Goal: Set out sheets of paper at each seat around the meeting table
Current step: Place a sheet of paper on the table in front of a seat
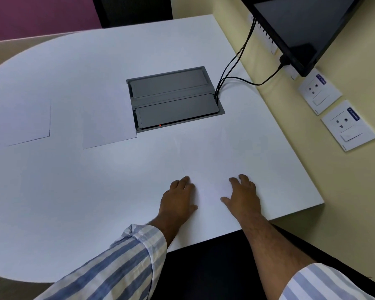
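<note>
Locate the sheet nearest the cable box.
Head view, left of centre: the sheet lies flat on the table, its right edge touching the cable box.

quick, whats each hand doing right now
left hand: open, flat on the table, holding nothing
right hand: open, fingers spread flat on the table, holding nothing

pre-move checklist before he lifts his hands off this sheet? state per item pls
1. Left hand flat on the table: ok.
2. Right hand flat, fingers straight: ok.
3. Sheet under the hands, edges square to the seat: cannot tell, white on white.
4. Middle sheet lying flat: ok, though its corner touches the grey cable box.
5. Far-left sheet lying flat: ok.
6. Cables off all sheets: ok.
</note>
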`<state>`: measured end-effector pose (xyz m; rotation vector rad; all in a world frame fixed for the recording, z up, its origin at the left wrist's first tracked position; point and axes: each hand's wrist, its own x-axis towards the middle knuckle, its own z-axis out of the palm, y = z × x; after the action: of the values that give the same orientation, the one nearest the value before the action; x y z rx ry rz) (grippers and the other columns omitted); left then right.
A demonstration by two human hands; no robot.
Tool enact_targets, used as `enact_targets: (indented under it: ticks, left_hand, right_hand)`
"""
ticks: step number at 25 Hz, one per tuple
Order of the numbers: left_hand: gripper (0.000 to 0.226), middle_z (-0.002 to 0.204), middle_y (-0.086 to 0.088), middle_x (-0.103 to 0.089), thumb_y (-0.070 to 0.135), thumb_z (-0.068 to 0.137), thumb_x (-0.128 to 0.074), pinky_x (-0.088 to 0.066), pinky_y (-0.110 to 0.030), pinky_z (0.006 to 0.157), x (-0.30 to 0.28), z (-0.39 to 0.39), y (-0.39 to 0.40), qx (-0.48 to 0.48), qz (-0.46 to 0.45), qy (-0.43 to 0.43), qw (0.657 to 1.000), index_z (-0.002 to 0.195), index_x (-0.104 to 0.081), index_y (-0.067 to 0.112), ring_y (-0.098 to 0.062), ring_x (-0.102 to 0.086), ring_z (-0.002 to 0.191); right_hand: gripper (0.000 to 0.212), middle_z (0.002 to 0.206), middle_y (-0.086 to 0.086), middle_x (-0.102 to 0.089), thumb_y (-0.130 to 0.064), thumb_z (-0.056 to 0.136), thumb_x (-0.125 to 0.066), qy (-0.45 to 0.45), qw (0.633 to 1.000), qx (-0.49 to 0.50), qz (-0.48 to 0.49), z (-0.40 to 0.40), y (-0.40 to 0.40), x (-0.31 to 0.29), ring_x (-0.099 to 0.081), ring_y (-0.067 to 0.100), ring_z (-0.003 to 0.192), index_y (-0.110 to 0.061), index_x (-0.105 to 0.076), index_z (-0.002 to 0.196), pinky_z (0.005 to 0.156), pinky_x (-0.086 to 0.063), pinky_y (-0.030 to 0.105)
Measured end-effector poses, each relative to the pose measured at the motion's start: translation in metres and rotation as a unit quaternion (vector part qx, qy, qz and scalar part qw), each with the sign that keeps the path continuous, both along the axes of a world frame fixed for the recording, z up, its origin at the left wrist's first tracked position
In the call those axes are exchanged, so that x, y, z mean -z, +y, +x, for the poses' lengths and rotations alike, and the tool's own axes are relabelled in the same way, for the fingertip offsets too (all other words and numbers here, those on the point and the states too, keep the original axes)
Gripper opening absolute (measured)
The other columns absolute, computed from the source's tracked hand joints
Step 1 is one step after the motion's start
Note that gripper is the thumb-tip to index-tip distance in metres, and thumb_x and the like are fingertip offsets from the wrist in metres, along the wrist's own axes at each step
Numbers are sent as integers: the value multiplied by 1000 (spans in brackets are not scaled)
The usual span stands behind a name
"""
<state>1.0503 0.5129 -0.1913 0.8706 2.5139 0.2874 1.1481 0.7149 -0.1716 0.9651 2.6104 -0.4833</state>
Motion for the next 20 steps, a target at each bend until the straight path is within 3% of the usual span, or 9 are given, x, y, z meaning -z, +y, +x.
enact_targets:
  ticks: [8, 20]
  left_hand:
    - [84, 172, 3, -22, 48, 85, -79, -52, -47, 107, 0, 1, -3, -11, 10, -7, 1000, 154, -39, 22, -24, -23, 156]
    - [87, 173, 5, -18, 49, 84, -79, -49, -44, 110, 5, 0, -6, -20, 37, -17, 999, 155, -36, 24, -22, -21, 156]
  right_hand:
    - [72, 168, 9, -28, -36, 94, -77, -4, 1000, 25, -9, -5, -4, 1, -29, 32, 151, -18, -44, 156, 112, -48, 44]
    - [72, 164, 10, -32, -30, 92, -81, 20, 998, 48, -33, -4, -4, -1, -33, 33, 148, -14, -47, 154, 113, -46, 40]
